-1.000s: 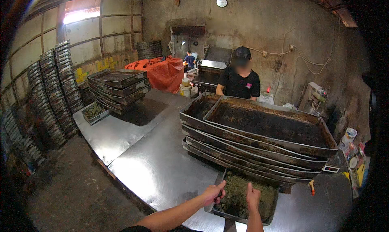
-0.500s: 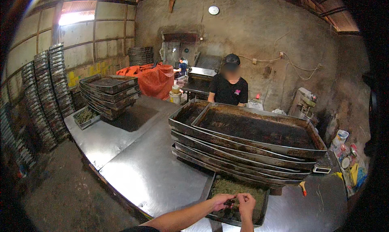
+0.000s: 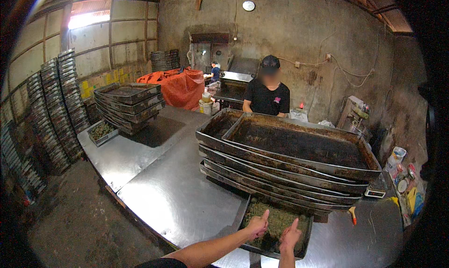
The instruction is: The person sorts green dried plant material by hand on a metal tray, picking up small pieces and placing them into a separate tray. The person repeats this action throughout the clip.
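Broadly, the biggest thing before me is the metal bench (image 3: 187,181), running away to the far left with a bright glare on it. Next in size is the stack of big trays (image 3: 299,144), dark and stained, with a person (image 3: 262,98) in a black shirt behind it. The small tray (image 3: 307,240) sits on the bench at the near side of that stack, its far edge hidden below it, and the green mix (image 3: 273,214) lies spread inside.

I judge the mix to be soft, crumbly and perhaps a little sticky: light by the pinch, easily squashed, best taken between thumb and fingertips. The tray looks stiff and probably weighs a fair bit when filled; I'd take it by two opposite rims.

My left hand (image 3: 257,226) is over the mix and my right hand (image 3: 290,236) is near the tray's right side, a gap between them. Both have the thumb up and the fingers curled; I cannot tell whether they enclose any mix.

As for writing, the white bag (image 3: 395,159) at right carries print, and the black shirt a small pink mark (image 3: 277,100). I see no label on the small tray.
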